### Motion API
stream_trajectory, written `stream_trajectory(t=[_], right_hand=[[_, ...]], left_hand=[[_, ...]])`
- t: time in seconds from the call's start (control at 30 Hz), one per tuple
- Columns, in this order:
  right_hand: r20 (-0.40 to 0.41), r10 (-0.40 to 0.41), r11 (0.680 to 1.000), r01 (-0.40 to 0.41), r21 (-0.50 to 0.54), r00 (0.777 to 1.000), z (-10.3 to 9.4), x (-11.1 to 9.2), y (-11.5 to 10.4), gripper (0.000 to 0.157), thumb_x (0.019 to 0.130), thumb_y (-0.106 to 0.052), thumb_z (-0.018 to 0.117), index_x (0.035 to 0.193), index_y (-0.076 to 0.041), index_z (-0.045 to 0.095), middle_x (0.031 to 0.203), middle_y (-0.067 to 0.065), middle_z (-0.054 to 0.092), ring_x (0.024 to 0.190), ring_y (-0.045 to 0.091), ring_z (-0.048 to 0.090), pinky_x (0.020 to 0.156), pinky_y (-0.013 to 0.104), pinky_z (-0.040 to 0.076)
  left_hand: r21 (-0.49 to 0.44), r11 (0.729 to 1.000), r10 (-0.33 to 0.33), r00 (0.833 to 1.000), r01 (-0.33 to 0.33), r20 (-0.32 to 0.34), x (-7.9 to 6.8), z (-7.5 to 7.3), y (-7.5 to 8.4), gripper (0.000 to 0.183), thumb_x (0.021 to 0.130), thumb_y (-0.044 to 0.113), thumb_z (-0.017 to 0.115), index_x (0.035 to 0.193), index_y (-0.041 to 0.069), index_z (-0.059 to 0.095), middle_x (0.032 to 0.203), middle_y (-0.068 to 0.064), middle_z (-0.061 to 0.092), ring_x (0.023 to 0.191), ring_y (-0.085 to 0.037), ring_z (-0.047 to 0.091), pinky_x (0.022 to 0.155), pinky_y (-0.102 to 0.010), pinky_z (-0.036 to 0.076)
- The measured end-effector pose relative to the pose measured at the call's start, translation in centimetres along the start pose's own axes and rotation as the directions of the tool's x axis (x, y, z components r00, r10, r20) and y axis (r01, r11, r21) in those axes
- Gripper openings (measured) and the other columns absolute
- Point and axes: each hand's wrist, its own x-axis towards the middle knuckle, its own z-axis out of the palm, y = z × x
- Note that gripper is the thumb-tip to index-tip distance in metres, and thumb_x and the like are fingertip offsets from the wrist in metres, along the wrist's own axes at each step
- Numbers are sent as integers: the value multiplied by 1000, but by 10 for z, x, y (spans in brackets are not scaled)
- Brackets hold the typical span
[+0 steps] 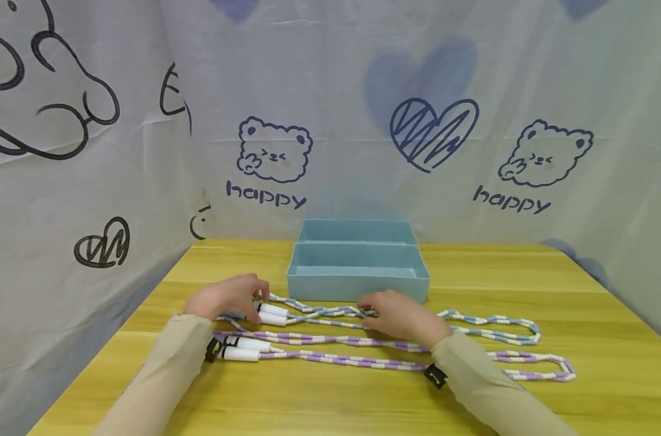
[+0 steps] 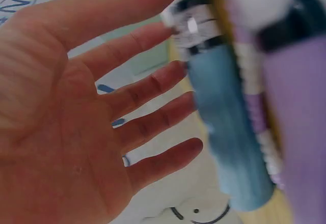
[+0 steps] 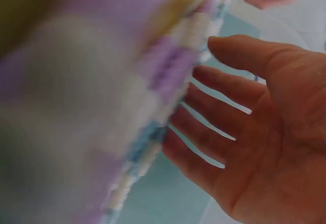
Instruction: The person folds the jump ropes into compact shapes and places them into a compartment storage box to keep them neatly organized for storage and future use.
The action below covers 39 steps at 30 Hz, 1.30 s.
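Two beaded jump ropes lie stretched side by side across the table. My left hand [image 1: 229,295] is at the handles [image 1: 272,318] of the blue-and-white jump rope [image 1: 535,333]. In the left wrist view its fingers extend, tips at the blue grip [image 2: 224,127]; whether they all touch cannot be told. Over the middle of that rope is my right hand [image 1: 401,316]. The right wrist view shows its fingers nearly straight, tips at the beads. Nearer me lies the purple-and-white jump rope [image 1: 335,359], its white-ended handles [image 1: 240,353] at left by my left wrist.
Behind the ropes stands a light blue open box [image 1: 357,287] with a divider across it. The yellow wood-grain table [image 1: 330,406] reaches back to a white printed curtain [image 1: 341,163], which also hangs along the sides.
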Motion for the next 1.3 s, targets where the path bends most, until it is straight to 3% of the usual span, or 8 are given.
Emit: stream_trajectory(t=[0.33,0.6,0.8,1.0,1.1,1.17,1.3], right_hand=[[-7,76,997,-75,10,997,6,4,11,19,90,-11,70,109,-10,70,103,2,68,97,22,63,86,41,50],[8,67,998,-67,-1,998,6,2,11,6,94,-10,66,99,-12,66,92,-2,64,87,17,60,80,39,49],[-16,81,997,-81,6,997,2,0,13,8,94,-11,65,102,-10,66,97,1,65,93,21,62,83,41,50],[-68,16,995,-9,97,998,-7,-5,5,37,97,-24,64,130,-9,59,127,6,60,117,26,56,97,45,45],[-56,-56,974,67,217,997,-13,-5,-5,52,97,-35,63,142,-14,49,139,1,53,127,23,50,102,46,41],[-25,-108,939,110,325,994,-16,-3,-12,54,97,-39,63,143,-16,48,136,0,56,124,20,52,100,45,43],[3,-149,845,126,519,989,-18,-2,-21,40,97,-33,64,129,-10,54,109,5,65,95,24,61,80,41,49]], left_hand=[[-10,999,-51,998,51,37,4,6,-4,46,74,3,78,117,9,63,99,-4,58,86,-23,50,74,-39,43],[-14,998,-52,998,53,44,0,8,-7,38,74,-6,66,108,9,60,95,-4,58,83,-23,51,71,-38,41],[-54,998,21,999,-20,24,-2,1,-3,24,84,-10,51,100,5,60,90,-6,57,82,-22,50,75,-39,41],[-87,981,171,985,-172,-20,-7,-12,23,21,86,-9,47,93,8,56,81,-4,53,71,-18,46,70,-35,38],[-105,966,236,971,-238,-27,-13,-19,44,19,90,-7,47,93,11,55,84,-4,55,71,-17,46,70,-35,39],[-109,957,269,963,-270,-23,-16,-22,58,17,94,-4,48,94,12,55,86,-4,56,71,-17,46,69,-35,39],[-125,947,295,955,-294,-13,-19,-24,79,15,97,1,49,97,14,54,89,-3,58,71,-17,47,68,-34,40]])
